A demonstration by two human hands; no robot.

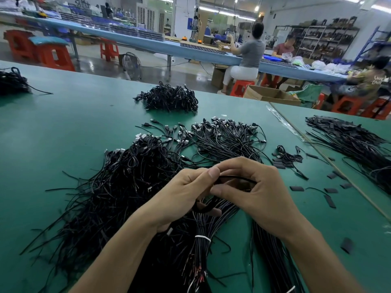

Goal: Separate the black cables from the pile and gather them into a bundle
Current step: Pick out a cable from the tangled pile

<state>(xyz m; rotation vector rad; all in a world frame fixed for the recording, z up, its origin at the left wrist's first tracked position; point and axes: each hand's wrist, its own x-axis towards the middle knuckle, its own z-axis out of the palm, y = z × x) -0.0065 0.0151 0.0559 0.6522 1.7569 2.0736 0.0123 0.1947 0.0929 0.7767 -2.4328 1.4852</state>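
Black cables (203, 227) run toward the worker from both fists: left hand (182, 195) clamps the bundle, right hand (254, 187) pinches one strand (237, 178) crosswise above the pile (118, 187).

Bright ceiling lights (256, 8), wide-angle bending, far edges perhaps blurred

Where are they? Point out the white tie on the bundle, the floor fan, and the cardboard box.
white tie (202, 238), head view, middle of the band around the bundle.
floor fan (131, 64), head view, centre of its wire guard.
cardboard box (273, 94), head view, top flap.
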